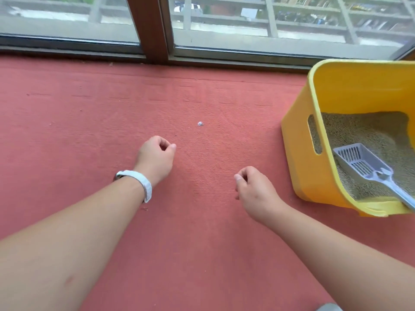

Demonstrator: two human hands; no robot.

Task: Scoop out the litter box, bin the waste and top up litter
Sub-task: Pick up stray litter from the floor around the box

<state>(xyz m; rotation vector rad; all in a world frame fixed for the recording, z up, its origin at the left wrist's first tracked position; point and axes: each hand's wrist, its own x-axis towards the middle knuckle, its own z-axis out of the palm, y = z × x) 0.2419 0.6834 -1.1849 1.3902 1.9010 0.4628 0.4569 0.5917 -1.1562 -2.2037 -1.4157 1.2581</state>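
A yellow litter box (298, 153) stands on the red carpet at the right, partly cut off by the frame edge. Tan litter (368, 135) fills its bottom. A grey slotted scoop (361, 161) lies in the litter, its handle leaning over the near rim. My left hand (156, 157), with a white wristband, hovers over the carpet in the middle, fingers loosely curled and holding nothing. My right hand (252, 189) hangs to the left of the box, fingers also loosely curled, empty and apart from the box.
A small grey-white clump (200, 124) lies on the carpet beyond my hands. A large window with a brown frame post (148, 28) runs along the far edge of the carpet. Open red carpet (89, 108) spreads to the left.
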